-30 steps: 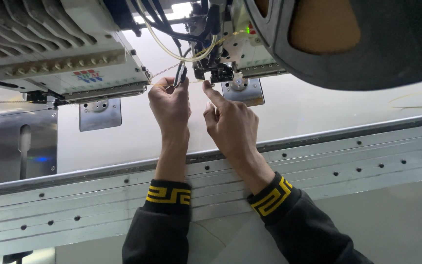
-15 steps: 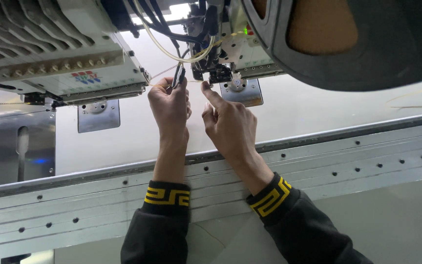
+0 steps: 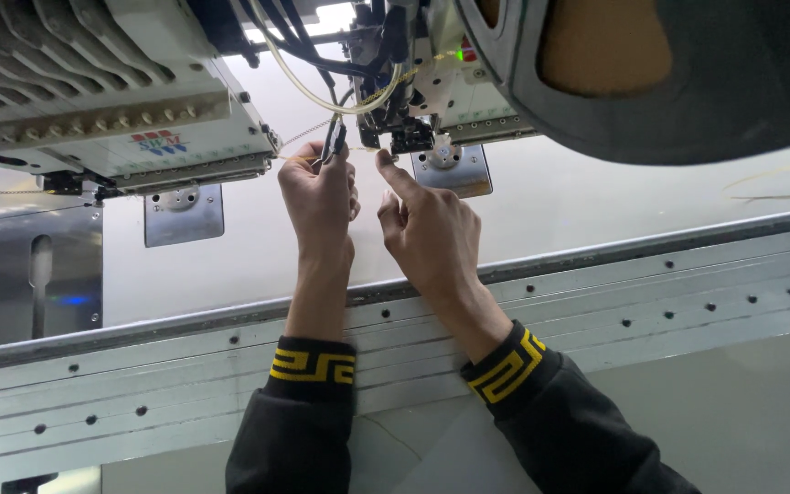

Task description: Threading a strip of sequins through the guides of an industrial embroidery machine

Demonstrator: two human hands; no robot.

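Note:
Both my hands reach up under an embroidery machine head (image 3: 432,87). My left hand (image 3: 320,197) is closed around a small dark pair of tweezers (image 3: 331,142) whose tips point up beside the needle area. My right hand (image 3: 427,229) has its index finger stretched up, touching the dark presser foot and needle part (image 3: 409,139); its other fingers are curled. A thin pale thread (image 3: 304,135) runs from the machine toward my left hand. Both sleeves are black with yellow-patterned cuffs.
A second machine head (image 3: 112,101) hangs at the left. Metal needle plates (image 3: 183,215) sit in the white table. A grey perforated metal rail (image 3: 642,293) crosses the view below my wrists. A large dark round shape (image 3: 688,73) fills the top right.
My hands have stayed at the needle area; the left hand with the tweezers has shifted only slightly and the right index finger stays at the presser foot.

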